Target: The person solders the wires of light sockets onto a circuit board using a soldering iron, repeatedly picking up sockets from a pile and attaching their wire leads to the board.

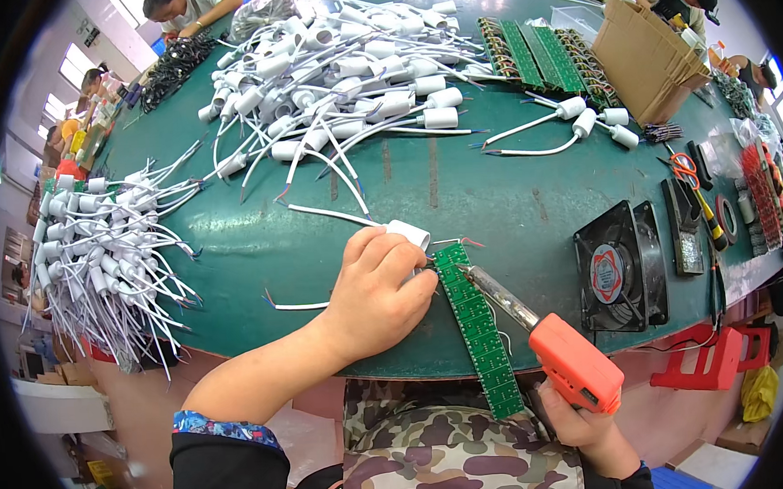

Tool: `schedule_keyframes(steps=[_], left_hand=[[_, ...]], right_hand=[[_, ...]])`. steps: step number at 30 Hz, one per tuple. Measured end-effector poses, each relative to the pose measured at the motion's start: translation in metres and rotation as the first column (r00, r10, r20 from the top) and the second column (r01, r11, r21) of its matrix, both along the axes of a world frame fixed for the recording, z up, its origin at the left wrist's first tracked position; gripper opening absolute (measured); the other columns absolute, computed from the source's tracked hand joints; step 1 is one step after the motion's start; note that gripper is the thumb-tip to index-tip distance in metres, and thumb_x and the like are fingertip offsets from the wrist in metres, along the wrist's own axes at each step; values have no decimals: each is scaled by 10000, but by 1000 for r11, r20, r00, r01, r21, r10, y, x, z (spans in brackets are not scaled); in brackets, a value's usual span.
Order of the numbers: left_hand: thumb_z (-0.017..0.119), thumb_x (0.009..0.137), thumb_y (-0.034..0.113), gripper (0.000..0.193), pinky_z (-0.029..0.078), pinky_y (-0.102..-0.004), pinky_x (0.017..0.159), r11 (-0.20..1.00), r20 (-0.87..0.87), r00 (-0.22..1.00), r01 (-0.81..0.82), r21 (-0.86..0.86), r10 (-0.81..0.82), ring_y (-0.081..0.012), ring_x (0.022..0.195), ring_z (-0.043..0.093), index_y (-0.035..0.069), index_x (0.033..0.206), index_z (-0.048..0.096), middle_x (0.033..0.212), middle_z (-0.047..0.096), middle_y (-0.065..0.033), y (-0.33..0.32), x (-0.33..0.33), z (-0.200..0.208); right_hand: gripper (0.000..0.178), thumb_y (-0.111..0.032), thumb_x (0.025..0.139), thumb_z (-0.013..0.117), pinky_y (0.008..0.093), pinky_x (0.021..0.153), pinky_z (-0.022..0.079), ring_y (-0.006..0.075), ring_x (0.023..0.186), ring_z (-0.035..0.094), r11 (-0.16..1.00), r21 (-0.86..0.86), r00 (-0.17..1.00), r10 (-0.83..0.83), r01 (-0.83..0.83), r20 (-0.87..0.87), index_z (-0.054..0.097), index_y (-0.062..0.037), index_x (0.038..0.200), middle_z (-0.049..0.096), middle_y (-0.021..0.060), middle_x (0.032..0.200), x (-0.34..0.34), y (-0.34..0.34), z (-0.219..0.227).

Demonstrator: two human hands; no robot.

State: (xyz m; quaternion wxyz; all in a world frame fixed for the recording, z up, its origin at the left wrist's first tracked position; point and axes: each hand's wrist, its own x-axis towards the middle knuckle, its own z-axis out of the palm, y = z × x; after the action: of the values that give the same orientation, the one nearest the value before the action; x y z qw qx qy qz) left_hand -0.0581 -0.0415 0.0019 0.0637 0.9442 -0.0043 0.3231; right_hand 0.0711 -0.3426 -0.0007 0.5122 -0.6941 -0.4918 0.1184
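My left hand (380,285) is closed beside the upper end of a narrow green circuit board strip (477,328), its fingers round a white lamp holder (407,234) with a white cable. The fingertips hide exactly where the holder's wires meet the board. In my right hand (581,425) is a soldering iron (575,363) with a red-orange handle, its tip pointing up and left to the board's upper part, at or just above it. The lower end of the board sticks out over the table edge, above my camouflage-patterned lap.
A big pile of white lamp holders (338,70) covers the far middle; another bundle (100,251) hangs over the left edge. Green boards (541,55) and a cardboard box (647,58) stand far right. A black fan (618,268) and orange-handled scissors (682,169) lie nearer. Other people sit around the table.
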Motion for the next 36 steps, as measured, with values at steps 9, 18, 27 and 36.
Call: schedule_keyframes(steps=[9,18,27,36], left_hand=[[815,715,130,197,341,-574,1082,993,-214,970,100,-59,-111,-249,1141,574,138,851,674,993,588,-11,13,-1,20],[805,726,115,159,303,-575,1105,991,-190,980,40,-130,-64,-250,1172,577,133,829,686,989,606,-8,6,0,14],[771,693,75,156,322,-550,1091,993,-38,993,-109,-33,108,-251,1095,610,109,753,632,931,612,-13,-9,10,-1],[763,682,74,167,327,-543,1097,991,-23,991,-130,-24,130,-247,1084,608,111,754,617,916,604,-13,-12,10,-1]], right_hand=[[405,-72,779,783,378,778,593,291,824,719,1000,-10,999,-16,16,35,653,18,1151,702,165,1070,3,-9,-6],[444,-54,775,785,359,766,593,262,767,723,999,48,1000,2,-3,18,640,40,1184,718,149,1010,5,-1,-6],[559,-29,796,785,325,740,588,216,764,726,992,103,997,78,-76,-17,544,109,1281,736,148,965,7,6,-9],[576,-39,799,798,341,756,595,260,838,754,991,72,993,117,-116,-9,533,126,1283,738,197,1022,7,12,-8]])
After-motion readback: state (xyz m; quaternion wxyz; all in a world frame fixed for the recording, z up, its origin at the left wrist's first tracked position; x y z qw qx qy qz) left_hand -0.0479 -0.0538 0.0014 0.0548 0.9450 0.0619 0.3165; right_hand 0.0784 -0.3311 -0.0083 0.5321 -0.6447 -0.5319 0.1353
